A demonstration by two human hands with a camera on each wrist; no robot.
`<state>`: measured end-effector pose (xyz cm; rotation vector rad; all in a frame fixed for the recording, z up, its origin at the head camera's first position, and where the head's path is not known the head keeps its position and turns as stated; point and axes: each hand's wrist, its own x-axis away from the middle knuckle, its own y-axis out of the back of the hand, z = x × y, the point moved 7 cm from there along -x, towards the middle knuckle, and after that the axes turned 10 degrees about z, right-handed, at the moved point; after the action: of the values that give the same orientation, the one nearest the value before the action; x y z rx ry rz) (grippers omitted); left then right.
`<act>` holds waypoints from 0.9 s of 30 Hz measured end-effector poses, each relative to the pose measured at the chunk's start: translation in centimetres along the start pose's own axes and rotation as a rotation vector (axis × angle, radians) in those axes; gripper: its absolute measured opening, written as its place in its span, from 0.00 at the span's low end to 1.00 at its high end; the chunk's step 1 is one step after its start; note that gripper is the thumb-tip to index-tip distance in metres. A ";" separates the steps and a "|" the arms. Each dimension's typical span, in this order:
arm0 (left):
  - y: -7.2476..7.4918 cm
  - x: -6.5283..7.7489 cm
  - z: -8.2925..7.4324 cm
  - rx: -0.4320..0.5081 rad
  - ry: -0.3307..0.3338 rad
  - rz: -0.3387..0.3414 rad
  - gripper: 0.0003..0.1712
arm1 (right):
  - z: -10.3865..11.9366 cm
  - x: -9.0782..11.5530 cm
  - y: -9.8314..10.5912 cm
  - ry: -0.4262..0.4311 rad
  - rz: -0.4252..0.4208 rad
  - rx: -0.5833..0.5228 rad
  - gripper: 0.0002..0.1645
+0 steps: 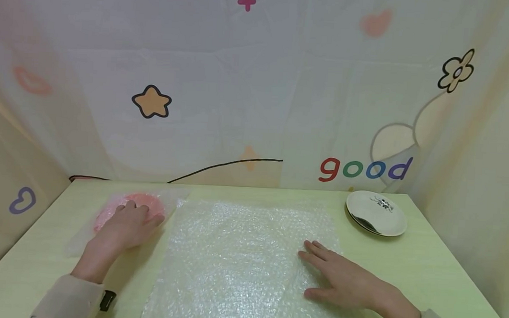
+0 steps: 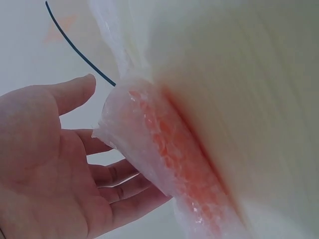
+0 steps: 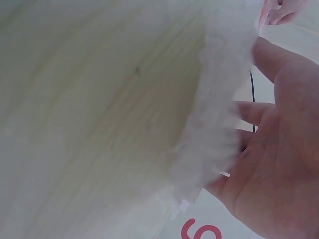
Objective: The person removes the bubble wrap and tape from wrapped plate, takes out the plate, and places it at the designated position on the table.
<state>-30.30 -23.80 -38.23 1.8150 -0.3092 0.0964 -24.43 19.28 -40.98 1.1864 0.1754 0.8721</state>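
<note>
A flat, rounded pink thing [image 1: 153, 203] lies wrapped in bubble wrap at the table's left; the wrap hides its exact kind. My left hand [image 1: 125, 226] rests on top of this bundle with fingers loosely spread. In the left wrist view, its thumb and fingers reach along the wrapped pink edge [image 2: 172, 144] without closing round it. A large sheet of bubble wrap [image 1: 240, 259] lies flat in the middle. Over its right side, my right hand [image 1: 345, 281] has its fingers extended, touching or just above the sheet. The right wrist view shows the sheet's edge [image 3: 214, 114] before those fingers.
Pale plates [image 1: 374, 211], seemingly stacked, with a dark print stand at the back right of the light green table [image 1: 430, 274]. A printed curtain [image 1: 241, 91] hangs behind the table and along both sides.
</note>
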 end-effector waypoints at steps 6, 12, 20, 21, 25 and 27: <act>-0.2 0.1 -0.3 -0.005 -0.003 0.009 0.35 | -0.2 -0.1 -0.1 -0.013 0.008 -0.018 0.53; -0.5 0.4 -0.8 -0.040 -0.019 0.042 0.35 | -0.1 -0.1 -0.1 -0.007 0.004 -0.011 0.53; -0.3 1.1 -2.5 -0.158 -0.150 0.043 0.19 | -0.4 -0.1 -0.3 -0.020 -0.008 0.012 0.53; -0.3 1.1 -2.6 -0.187 -0.173 0.042 0.18 | -0.4 -0.2 -0.3 -0.026 -0.006 0.009 0.52; 0.3 1.3 -1.7 -0.082 -0.108 0.035 0.25 | -0.4 -0.2 -0.3 -0.026 -0.006 0.005 0.52; 0.5 1.4 -0.9 -0.017 -0.069 0.017 0.26 | -0.4 -0.2 -0.3 -0.025 -0.007 0.004 0.52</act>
<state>-28.98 -23.29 -37.17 1.8014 -0.3730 0.0425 -24.69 19.40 -41.45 1.1994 0.1612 0.8503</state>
